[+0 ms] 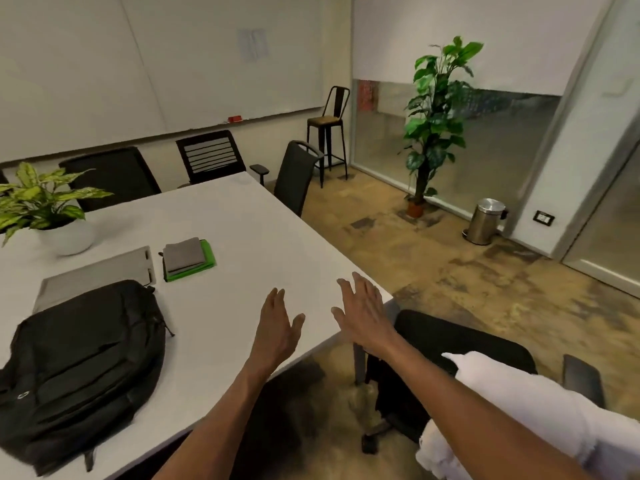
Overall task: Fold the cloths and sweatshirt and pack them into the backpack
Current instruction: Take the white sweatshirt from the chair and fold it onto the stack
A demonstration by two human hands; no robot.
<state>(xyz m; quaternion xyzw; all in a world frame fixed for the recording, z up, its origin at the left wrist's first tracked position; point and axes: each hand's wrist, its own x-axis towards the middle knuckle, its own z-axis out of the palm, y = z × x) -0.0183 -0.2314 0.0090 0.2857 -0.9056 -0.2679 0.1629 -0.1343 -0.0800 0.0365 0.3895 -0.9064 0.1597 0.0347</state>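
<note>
both hands, left hand (277, 327) and right hand (363, 317), hover spread wide and empty over the table (263, 244) corner at lower centre. the folded cloths (187, 258) sit stacked at centre left, just beyond the closed backpack (83, 368) at lower left. best to unzip the backpack first, then lift the stack flat from beneath; i can't spot a sweatshirt for sure.

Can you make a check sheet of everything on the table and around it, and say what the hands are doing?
Surface: white table, mostly bare.
Job's things: black backpack lying flat, looks closed; folded grey cloths on a green cloth, stacked beside it; white garment draped over the right arm.
Clutter: potted plant; flat grey case behind the backpack.
Grippers: left hand and right hand open, empty, over the table corner.
Cables: nothing seen.
Surroundings: black chairs, tall stool, floor plant, metal bin, whiteboard.
</note>
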